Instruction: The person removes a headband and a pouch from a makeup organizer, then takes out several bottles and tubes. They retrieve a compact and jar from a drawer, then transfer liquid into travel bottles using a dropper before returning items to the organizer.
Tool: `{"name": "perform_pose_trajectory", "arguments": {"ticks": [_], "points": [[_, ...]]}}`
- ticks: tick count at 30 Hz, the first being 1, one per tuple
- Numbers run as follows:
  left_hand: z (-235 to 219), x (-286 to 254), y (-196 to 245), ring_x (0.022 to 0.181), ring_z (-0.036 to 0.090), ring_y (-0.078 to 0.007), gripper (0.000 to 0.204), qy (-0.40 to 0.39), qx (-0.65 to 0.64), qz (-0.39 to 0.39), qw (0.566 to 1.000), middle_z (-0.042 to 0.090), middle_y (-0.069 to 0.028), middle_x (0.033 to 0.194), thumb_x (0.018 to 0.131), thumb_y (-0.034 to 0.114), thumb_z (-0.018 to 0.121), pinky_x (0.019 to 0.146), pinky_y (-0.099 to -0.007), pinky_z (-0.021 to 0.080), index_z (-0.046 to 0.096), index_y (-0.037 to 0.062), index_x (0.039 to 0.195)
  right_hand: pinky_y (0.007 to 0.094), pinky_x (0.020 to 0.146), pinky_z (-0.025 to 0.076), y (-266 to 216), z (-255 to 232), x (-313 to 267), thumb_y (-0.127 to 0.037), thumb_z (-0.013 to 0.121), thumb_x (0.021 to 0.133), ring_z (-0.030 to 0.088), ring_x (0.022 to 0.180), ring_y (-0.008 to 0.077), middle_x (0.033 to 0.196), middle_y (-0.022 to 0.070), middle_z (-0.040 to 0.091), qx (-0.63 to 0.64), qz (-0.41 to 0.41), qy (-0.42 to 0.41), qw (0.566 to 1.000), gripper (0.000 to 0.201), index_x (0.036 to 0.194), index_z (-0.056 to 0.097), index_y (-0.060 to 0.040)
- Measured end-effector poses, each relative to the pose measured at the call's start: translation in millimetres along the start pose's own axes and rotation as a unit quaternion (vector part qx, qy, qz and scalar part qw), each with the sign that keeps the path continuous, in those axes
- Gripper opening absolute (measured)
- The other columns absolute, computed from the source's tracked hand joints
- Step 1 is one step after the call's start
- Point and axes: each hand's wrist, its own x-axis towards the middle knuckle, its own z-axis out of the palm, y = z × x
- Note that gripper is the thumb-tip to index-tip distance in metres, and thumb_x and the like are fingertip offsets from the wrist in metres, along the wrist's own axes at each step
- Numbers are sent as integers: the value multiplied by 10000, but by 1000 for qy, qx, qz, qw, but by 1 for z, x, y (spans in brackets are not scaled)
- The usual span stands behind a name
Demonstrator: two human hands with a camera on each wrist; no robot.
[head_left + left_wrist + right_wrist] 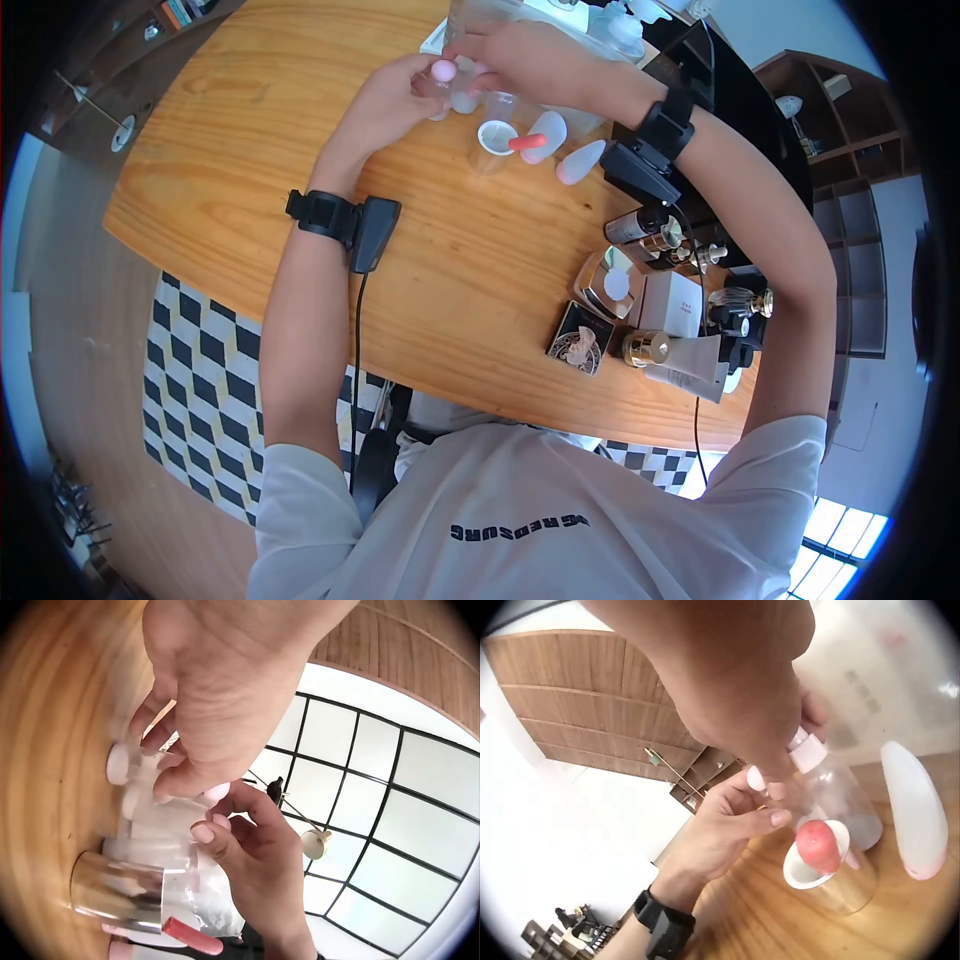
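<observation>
My left hand (408, 88) holds a small clear bottle with a round pink cap (443, 71) at the table's far side. Beside it, my right hand (520, 58) pinches the pink top (810, 754) of a taller clear bottle (853, 806), which stands upright. My right fingers partly cover that top. Just in front stands a cup with a white rim (497, 128), shiny in the left wrist view, and a red round-ended stick (819, 846) leans out of it. More clear bottles with pale bases (118, 763) stand under my left hand.
Right of the cup lie two whitish, pink-ended containers (545, 138). A translucent box (900, 682) stands behind them. Cosmetic bottles, a white box (672, 305) and a tube (693, 360) crowd the table's right side. Cables (358, 380) trail from both wrist cameras.
</observation>
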Motion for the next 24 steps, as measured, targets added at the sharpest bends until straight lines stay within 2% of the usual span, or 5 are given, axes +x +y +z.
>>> {"name": "perform_pose_trajectory", "arguments": {"ticks": [5,9,11,21,24], "points": [[-3,2,-1,914,599,-166,484,-32,-10,-13,999,677,-39,1044,827,149,787,864,-336,495,670,25,1280,429,809,565,-18,-18,-4,-133,658,967,721,971,291,1052,128,735,122,54,-67,989,392,1354,607,-98],[1,-1,1,971,616,-177,476,-40,-46,13,998,688,-45,1093,839,149,782,893,-342,494,668,32,1286,434,799,560,-9,-4,-5,-150,681,950,723,962,291,1045,136,737,130,4,1,991,422,1359,600,-89],[0,0,-5,1024,625,-183,499,-64,-33,-14,997,689,-52,1153,841,152,783,914,-342,492,655,44,1311,414,824,553,-17,-16,-14,-221,714,951,704,982,316,1153,142,705,127,118,-15,985,480,1390,560,-99],[7,-2,2,1053,593,-211,560,-59,-73,-36,995,670,-54,1126,777,108,826,933,-363,489,647,52,1304,425,801,574,-8,-19,-36,-164,650,953,730,927,319,1050,157,748,-13,5,-21,1000,341,1283,667,-80],[12,-2,6,1065,650,-192,593,-73,-69,-18,995,681,-56,1184,810,56,795,907,-337,529,599,44,1370,444,832,551,-11,-15,-33,-40,699,892,704,966,331,1050,132,696,135,97,-60,984,393,1274,633,-103]]}}
